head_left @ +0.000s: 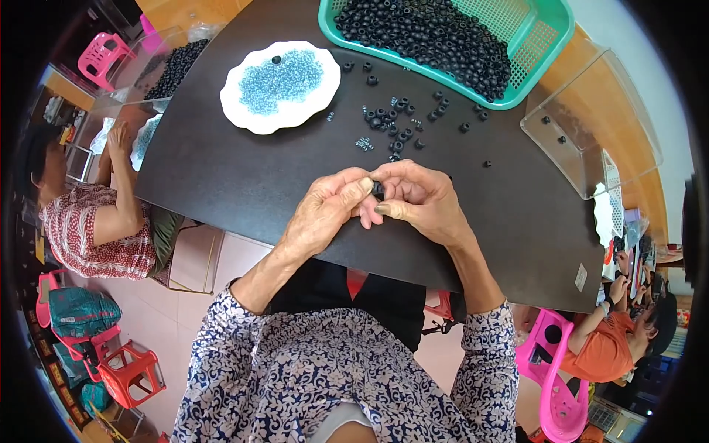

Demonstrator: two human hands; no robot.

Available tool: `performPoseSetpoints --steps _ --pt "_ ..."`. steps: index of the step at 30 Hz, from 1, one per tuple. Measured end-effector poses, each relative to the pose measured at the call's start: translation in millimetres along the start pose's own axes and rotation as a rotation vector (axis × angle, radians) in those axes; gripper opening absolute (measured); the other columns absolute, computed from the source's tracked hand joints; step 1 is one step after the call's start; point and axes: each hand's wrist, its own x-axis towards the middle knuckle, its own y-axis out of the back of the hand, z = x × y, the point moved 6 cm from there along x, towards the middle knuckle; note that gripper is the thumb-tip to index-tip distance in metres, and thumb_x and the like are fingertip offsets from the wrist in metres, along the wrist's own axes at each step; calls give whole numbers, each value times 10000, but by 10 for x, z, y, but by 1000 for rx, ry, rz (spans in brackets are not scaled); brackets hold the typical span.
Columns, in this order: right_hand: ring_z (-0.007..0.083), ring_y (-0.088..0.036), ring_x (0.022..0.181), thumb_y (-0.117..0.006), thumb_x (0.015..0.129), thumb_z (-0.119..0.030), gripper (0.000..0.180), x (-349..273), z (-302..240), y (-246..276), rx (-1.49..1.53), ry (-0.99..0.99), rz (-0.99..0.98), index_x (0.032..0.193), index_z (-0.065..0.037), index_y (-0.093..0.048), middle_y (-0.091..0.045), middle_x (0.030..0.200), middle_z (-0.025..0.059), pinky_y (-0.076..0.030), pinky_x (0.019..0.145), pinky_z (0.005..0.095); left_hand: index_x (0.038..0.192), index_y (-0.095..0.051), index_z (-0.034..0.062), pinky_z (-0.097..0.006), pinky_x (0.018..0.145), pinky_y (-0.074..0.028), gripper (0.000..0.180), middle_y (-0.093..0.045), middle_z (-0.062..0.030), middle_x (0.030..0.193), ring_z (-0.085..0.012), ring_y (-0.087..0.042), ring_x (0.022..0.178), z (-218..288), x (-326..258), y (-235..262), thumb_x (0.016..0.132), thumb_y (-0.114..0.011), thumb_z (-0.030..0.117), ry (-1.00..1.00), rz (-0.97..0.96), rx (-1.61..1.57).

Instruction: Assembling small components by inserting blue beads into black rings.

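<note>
Nearest the camera, a blue-and-white flowered blouse fills the lower edge, its sleeves hiding both elbows. Above it the left hand (325, 210) and right hand (419, 198) meet over the dark bench (244, 177), fingertips pinched together on a small black ring (378, 189). Only a sliver of the ring shows between the fingers; the rest is covered, and whether anything else is held with it cannot be made out.

Just beyond the hands lies a scatter of loose black rings (395, 122) with a few tiny coiled parts too small to tell. Farther left sits a white scalloped plate (251, 118) of pale blue beads (281, 80). At the far edge a green basket (543, 55) heaped with black rings is cut off by the frame. A clear plastic box (591, 111) stands to the right, partly off the bench.
</note>
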Motion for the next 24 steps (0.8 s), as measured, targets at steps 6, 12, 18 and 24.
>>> performPoseSetpoints --steps 6,12,18,24 --pt "62 -550 772 -713 808 46 334 22 13 24 -107 80 40 1127 31 -617 -601 888 17 -447 661 194 1060 -589 -30 -260 657 -501 281 -620 -66 769 -126 -615 704 -9 40 45 1003 -509 234 -23 -5 -23" --pt "81 -585 746 -648 856 55 265 -36 -107 22 -63 16 83 1118 38 -616 -643 884 44 -477 650 219 1015 -597 -19 -230 650 -471 297 -634 -69 761 -119 -587 686 18 64 -57 976 -553 272 10 27 48" --pt "40 -562 670 -663 855 -5 211 -127 -429 592 -394 120 486 1065 5 -675 -631 794 -3 -466 588 201 986 -567 -22 -251 656 -446 296 -584 -69 708 -125 -535 672 42 -65 -41 1007 -472 258 -58 33 194" --pt "287 -695 745 -659 762 -198 247 -602 -1090 2498 -1320 -106 1038 927 -31 -734 -707 794 162 -535 739 356 1016 -571 -22 -252 675 -457 269 -598 -59 730 -116 -561 712 103 -95 -195 1008 -452 219 -112 41 468"
